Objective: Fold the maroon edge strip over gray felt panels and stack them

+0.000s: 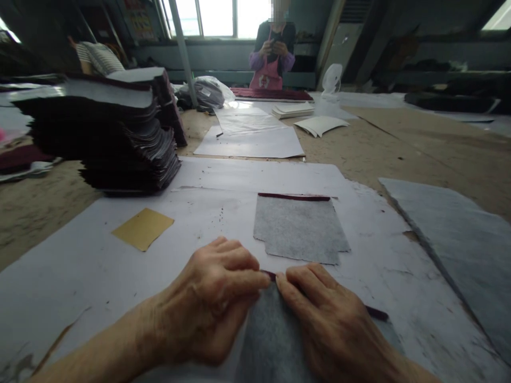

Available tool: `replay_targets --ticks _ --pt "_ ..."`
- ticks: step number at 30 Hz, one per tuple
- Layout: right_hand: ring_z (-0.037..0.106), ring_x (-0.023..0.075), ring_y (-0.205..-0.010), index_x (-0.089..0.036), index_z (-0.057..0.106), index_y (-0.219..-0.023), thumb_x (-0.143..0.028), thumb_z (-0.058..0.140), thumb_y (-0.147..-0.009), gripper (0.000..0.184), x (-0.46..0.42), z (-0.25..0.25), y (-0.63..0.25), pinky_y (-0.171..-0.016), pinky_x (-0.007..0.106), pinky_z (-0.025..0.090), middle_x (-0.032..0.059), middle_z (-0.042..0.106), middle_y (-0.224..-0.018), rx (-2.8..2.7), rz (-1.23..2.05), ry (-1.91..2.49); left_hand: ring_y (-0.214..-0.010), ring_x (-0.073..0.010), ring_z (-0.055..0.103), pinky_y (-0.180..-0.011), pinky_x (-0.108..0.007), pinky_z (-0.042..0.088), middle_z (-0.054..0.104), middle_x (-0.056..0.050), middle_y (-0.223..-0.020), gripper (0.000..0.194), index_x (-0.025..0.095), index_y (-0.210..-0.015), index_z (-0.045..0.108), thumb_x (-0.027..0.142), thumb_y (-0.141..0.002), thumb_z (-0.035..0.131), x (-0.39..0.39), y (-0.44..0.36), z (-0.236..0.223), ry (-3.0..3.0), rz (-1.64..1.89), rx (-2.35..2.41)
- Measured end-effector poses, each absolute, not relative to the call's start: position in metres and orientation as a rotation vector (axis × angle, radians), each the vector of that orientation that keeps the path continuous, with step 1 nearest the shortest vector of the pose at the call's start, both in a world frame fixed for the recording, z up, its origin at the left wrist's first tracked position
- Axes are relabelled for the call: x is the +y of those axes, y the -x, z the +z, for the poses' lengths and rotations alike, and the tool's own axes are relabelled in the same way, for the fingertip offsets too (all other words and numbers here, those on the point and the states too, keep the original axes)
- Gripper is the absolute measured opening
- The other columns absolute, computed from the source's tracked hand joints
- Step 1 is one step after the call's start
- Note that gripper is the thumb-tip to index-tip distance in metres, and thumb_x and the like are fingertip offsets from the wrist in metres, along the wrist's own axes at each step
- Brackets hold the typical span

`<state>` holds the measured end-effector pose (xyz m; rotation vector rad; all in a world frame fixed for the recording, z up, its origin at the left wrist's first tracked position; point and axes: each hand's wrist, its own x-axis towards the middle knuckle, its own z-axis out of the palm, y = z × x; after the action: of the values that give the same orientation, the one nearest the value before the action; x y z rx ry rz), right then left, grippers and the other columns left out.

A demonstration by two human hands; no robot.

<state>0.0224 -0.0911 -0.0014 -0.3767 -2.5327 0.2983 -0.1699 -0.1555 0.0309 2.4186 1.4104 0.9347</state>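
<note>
The left hand [217,298] and right hand [335,314] meet at the dark red edge of a gray cloth [273,335], which lies on white paper [99,282] right in front of the person. Both hands have curled fingers, with the left forefinger and right thumb on that edge; the undersides are hidden, so I cannot tell whether they pinch it or only press. Just beyond lies a second gray piece [301,229], its red-edged side facing away. A yellow card [143,229] lies farther left, near a tall dark stack [120,138].
</note>
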Motion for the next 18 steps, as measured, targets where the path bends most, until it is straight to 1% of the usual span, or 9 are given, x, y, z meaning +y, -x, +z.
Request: replay_targets --ticks 1,3,7,9,14,18 --pt "0.045 0.0215 -0.075 -0.001 0.06 -0.098 0.0 0.036 -0.077 0.032 -0.091 -0.002 -0.022 -0.063 0.037 0.05 0.0142 0.055 -0.081 -2.53 0.314 0.378 -0.068 -0.0152 0.05 -0.063 -0.031 0.041 0.056 -0.005 -0.073 0.014 0.013 -0.072 0.057 0.007 -0.075 0.046 -0.162 0.166 0.031 -2.407 0.869 1.43" --pt "0.046 0.0211 -0.077 -0.002 0.057 -0.104 0.0 0.036 -0.077 0.034 -0.089 -0.003 -0.022 -0.064 0.037 0.05 0.0137 0.054 -0.083 -2.528 0.327 0.377 -0.068 -0.0163 0.049 -0.063 -0.032 0.042 0.055 -0.006 -0.073 0.013 0.013 -0.071 0.057 0.009 -0.076 0.045 -0.173 0.158 0.03 -2.404 0.783 1.476" --pt "0.047 0.0198 -0.079 -0.005 0.047 -0.119 0.0 0.036 -0.079 0.042 -0.087 -0.006 -0.022 -0.065 0.036 0.051 0.0124 0.052 -0.087 -2.541 0.343 0.353 -0.071 -0.0179 0.049 -0.065 -0.033 0.042 0.056 -0.007 -0.076 0.02 0.012 -0.088 0.06 0.009 -0.078 0.043 -0.182 0.155 0.02 -2.438 0.815 1.518" --pt "0.048 0.0193 -0.079 -0.008 0.044 -0.123 -0.001 0.036 -0.08 0.044 -0.086 -0.006 -0.022 -0.064 0.035 0.051 0.0117 0.051 -0.088 -2.548 0.364 0.346 -0.072 -0.0188 0.048 -0.065 -0.034 0.041 0.056 -0.007 -0.077 0.022 0.012 -0.092 0.059 0.009 -0.078 0.043 -0.181 0.157 0.014 -2.46 0.858 1.494" --pt "0.048 0.0189 -0.078 -0.008 0.043 -0.125 -0.002 0.034 -0.082 0.045 -0.086 -0.005 -0.021 -0.063 0.035 0.051 0.0112 0.05 -0.086 -2.593 0.318 0.328 -0.074 -0.0205 0.048 -0.065 -0.037 0.041 0.057 -0.009 -0.081 0.021 0.011 -0.09 0.059 0.013 -0.077 0.042 -0.179 0.16 0.01 -2.49 0.866 1.476" --pt "0.049 0.0191 -0.078 -0.008 0.045 -0.123 -0.003 0.035 -0.082 0.042 -0.088 -0.004 -0.019 -0.064 0.035 0.051 0.0116 0.05 -0.085 -2.613 0.224 0.322 -0.076 -0.0214 0.05 -0.067 -0.038 0.043 0.058 -0.01 -0.084 0.025 0.009 -0.095 0.058 0.011 -0.075 0.043 -0.181 0.158 0.017 -2.493 0.719 1.509"
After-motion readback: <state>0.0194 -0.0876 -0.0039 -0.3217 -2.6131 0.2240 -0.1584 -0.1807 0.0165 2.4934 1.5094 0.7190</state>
